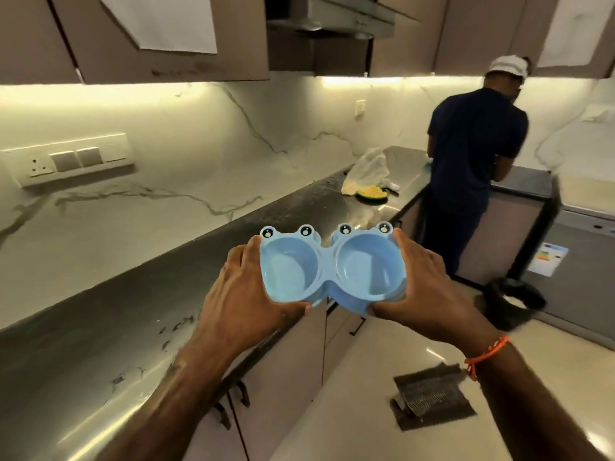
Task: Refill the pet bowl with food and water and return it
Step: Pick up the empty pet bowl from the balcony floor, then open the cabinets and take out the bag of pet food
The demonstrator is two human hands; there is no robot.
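Observation:
A light blue double pet bowl [332,266] with frog eyes on its far rim is held level in the air, over the front edge of the dark counter [100,344]. Both of its round cups look empty. My left hand [243,294] grips the bowl's left end, thumb under the near edge. My right hand [422,281] grips the right end in the same way; an orange thread band sits on that wrist. Farther along the counter lies a green dish of yellow food [372,194] next to a clear plastic bag [367,169].
Another person in dark clothes [472,168] stands at the far end of the counter, back turned. A grey floor mat [432,399] lies on the pale floor at the right. A dark bin [512,302] and a steel appliance [579,261] stand beyond it. Cabinet handles run below the counter.

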